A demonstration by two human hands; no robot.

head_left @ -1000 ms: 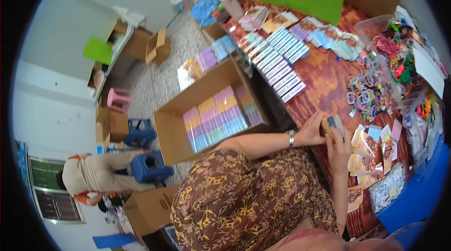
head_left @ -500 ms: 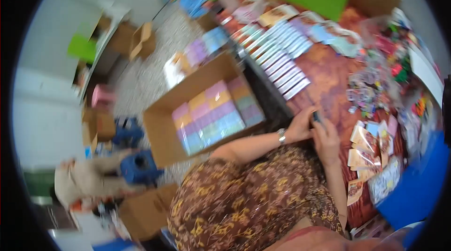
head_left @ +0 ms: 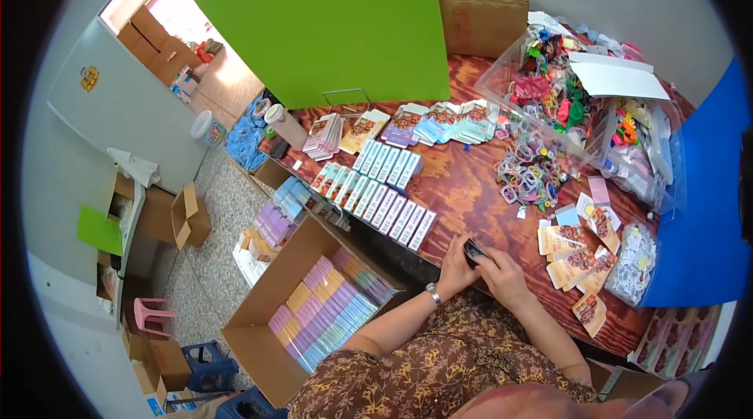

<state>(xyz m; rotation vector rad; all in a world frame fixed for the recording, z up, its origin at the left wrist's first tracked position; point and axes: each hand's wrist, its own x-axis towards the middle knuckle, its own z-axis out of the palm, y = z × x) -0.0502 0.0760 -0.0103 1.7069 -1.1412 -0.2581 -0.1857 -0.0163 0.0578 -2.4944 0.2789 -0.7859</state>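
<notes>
- Steadying the small dark piece (head_left: 473, 252) is shared, in the head view, by the left hand (head_left: 455, 270) and the right hand (head_left: 503, 275); both are brought together, fingers clamped on it from either side.
- The piece is held over the near edge of the red patterned table (head_left: 463, 187), just beside the lower end of the row of small boxes (head_left: 390, 213).
- As a judgement, the step is best done with the piece kept firm in the left fingers, so that finer work can be left to the right fingertips.
- Light pressure is advised, since whether the piece would bend or crease cannot be judged.
- The grip is better kept inward over the tabletop, so that a dropped part is not lost into the large carton (head_left: 249, 338) below.
- The right forearm should be kept off the fanned orange cards (head_left: 560, 240), which could be brushed out of place.
- Most of the piece is covered by fingers; its kind, its underside and any opening in it cannot be made out.
- Both palms are turned from view.
- The carton is partly hidden by the forearm and the flowered garment (head_left: 423, 356), and a blue stool (head_left: 249, 407) is cut off below.
</notes>
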